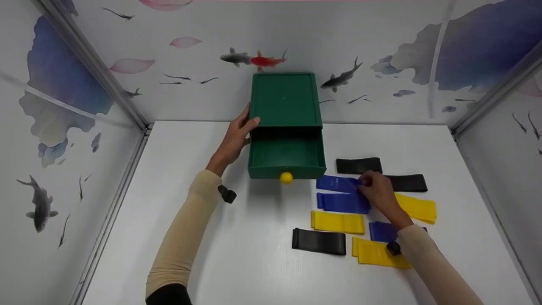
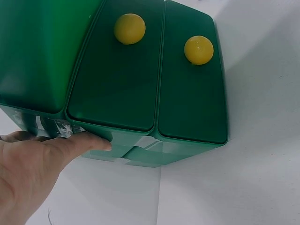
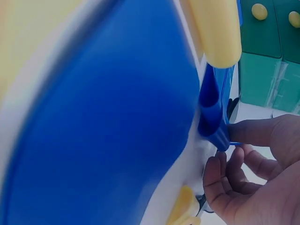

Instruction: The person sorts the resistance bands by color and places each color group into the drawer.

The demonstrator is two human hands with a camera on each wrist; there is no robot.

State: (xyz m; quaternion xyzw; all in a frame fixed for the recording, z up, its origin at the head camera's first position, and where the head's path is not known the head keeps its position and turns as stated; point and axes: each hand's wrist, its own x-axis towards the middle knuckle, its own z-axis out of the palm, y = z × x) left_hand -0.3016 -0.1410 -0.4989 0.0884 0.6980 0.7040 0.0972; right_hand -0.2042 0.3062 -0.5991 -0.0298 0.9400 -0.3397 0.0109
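A green drawer cabinet stands at the back of the table, its top drawer pulled out by a yellow knob. My left hand rests against the cabinet's left side; in the left wrist view the thumb lies along that side. At the right, my right hand pinches the right end of a folded blue resistance band between thumb and fingers. Another blue band lies just below it. In the right wrist view, the pinched blue band shows its looped end.
Around the right hand lie black bands, yellow bands, a blue band partly under the right forearm, and a black band nearer the front. Patterned walls enclose the white table.
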